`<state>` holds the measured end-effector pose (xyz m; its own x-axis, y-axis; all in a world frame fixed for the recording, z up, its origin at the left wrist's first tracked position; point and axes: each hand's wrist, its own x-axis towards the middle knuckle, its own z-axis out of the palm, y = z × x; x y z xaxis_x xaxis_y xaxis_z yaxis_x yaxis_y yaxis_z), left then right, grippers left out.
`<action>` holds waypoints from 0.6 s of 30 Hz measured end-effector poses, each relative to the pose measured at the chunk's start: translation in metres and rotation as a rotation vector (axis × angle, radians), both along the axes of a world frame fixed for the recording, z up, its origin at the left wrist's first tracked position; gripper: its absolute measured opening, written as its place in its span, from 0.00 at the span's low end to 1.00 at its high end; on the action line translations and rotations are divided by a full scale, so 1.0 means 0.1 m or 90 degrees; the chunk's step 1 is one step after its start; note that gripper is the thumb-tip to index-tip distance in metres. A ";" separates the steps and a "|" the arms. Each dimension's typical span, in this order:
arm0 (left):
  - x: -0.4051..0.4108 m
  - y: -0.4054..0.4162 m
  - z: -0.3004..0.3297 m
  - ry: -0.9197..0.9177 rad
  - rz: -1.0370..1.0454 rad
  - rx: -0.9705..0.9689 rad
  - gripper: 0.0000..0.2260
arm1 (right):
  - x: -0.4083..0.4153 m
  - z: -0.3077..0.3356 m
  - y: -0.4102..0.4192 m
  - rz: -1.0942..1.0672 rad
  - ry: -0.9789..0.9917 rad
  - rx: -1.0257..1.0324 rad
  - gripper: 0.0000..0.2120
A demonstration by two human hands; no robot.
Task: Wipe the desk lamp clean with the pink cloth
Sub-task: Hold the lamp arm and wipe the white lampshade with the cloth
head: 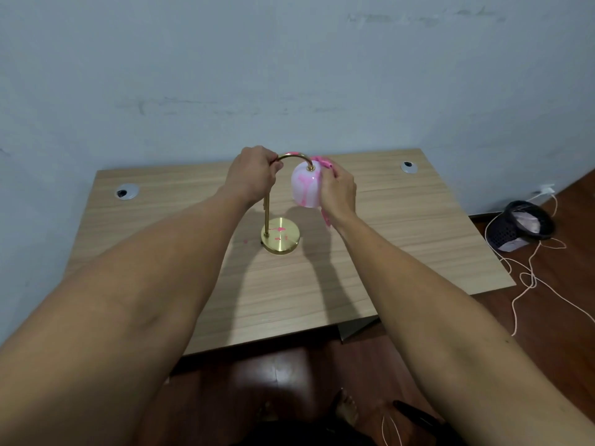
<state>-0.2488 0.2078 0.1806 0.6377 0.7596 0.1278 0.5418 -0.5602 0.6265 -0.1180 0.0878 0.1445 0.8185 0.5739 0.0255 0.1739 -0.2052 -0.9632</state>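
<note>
Lamp point(280, 235) stands mid-desk point(402, 220) on its round brass base w/ pink smears, stem upright, long axis vertical, neck arching over to the right so the white shade point(304, 188) hangs mouth-down. Left hand point(254, 175) has fingers curled round the top of the arch. Right hand point(338, 191) presses the pink cloth point(323, 162) against the shade's right side, fingers bunched on it; cloth tail dangles below the wrist. Black basket point(518, 226) sits on the floor at right, w/ loose cord nearby.

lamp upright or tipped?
Upright. The desk lamp's round base sits flat on the desk, stem vertical; the left hand grips its arch.
</note>
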 end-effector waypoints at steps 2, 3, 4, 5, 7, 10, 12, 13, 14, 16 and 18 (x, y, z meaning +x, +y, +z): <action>0.00 0.00 -0.01 0.001 0.000 -0.004 0.13 | -0.13 -0.05 -0.07 0.054 -0.048 0.043 0.17; 0.01 0.00 -0.01 0.002 -0.001 -0.005 0.13 | -0.21 -0.09 -0.14 0.069 -0.065 0.066 0.19; 0.01 -0.01 -0.01 0.001 0.000 -0.007 0.14 | -0.27 -0.14 -0.22 0.069 -0.068 0.081 0.21; 0.01 -0.01 0.00 0.000 0.001 -0.007 0.14 | -0.29 -0.21 -0.29 0.053 -0.064 0.089 0.22; 0.01 -0.01 0.00 0.004 0.002 -0.002 0.13 | -0.25 -0.23 -0.28 -0.009 -0.015 0.090 0.21; 0.00 0.00 0.00 0.024 -0.011 0.017 0.13 | -0.13 -0.08 -0.06 -0.084 0.065 0.059 0.19; 0.00 0.01 0.00 0.029 -0.015 0.028 0.13 | -0.15 -0.01 -0.01 -0.030 0.028 0.045 0.18; 0.00 0.01 0.00 0.030 -0.015 0.031 0.13 | -0.19 -0.03 -0.02 0.010 -0.004 0.047 0.18; 0.00 0.02 0.00 0.031 -0.015 0.030 0.13 | -0.25 -0.08 -0.07 0.046 -0.041 0.052 0.19; 0.01 0.00 0.00 0.032 -0.012 0.027 0.12 | -0.31 -0.25 -0.20 0.063 -0.092 0.064 0.21; 0.01 -0.02 0.02 0.036 -0.012 0.031 0.12 | -0.33 -0.36 -0.29 0.024 -0.093 0.077 0.22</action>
